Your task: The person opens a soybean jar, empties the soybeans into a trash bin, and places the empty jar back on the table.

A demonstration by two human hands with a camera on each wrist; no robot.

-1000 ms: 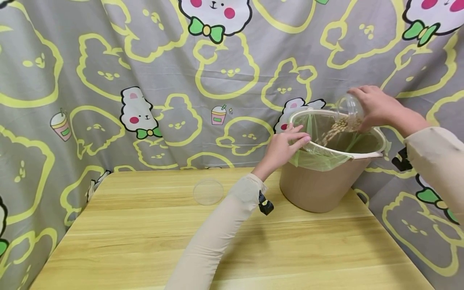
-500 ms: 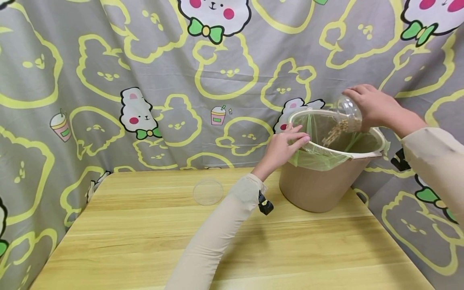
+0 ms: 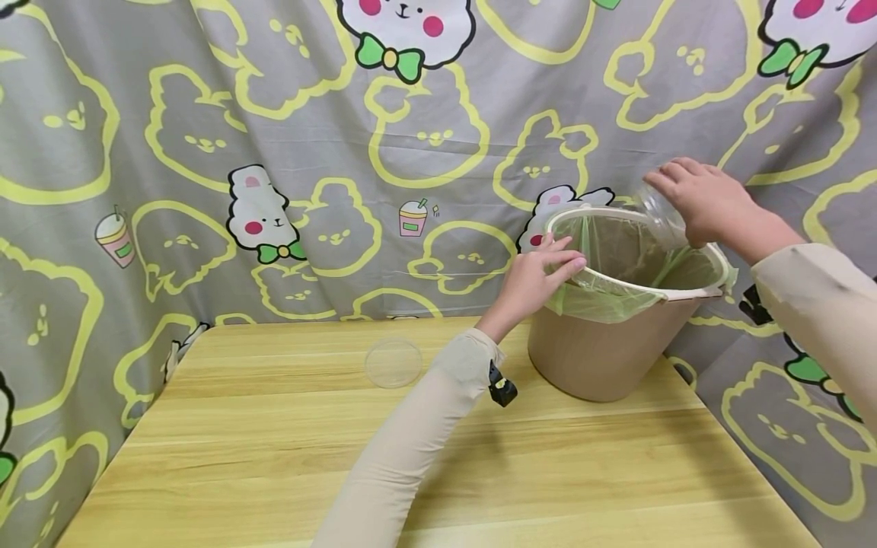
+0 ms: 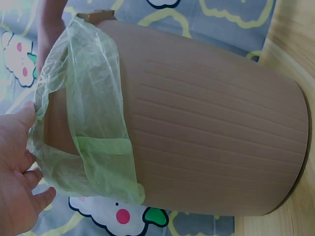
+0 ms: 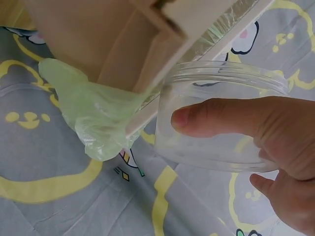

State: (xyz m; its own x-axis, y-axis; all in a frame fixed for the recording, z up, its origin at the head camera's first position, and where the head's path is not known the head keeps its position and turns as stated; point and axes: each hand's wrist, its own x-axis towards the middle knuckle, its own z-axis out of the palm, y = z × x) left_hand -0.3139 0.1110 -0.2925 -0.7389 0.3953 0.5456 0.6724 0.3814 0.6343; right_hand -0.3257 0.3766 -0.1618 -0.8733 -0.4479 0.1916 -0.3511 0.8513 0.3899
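Grey curtain (image 3: 308,137) hangs behind and either side of the table (image 3: 274,449). Printed on it: yellow animal outlines (image 3: 430,183), white bow-tied animals (image 3: 263,217), drink cups (image 3: 412,218). Tabletop is light wood grain. Clear round disc (image 3: 393,363) lies flat toward the back edge.

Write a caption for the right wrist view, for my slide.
The right hand grips a clear jar at the mouth of a brown bin lined with a green bag.

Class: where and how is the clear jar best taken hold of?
I'd grip the jar round its smooth side wall, from the person's right, as the right hand does: the wall is round, no handle shows, and with the jar tipped over the bin, this should keep the threaded mouth unobstructed.
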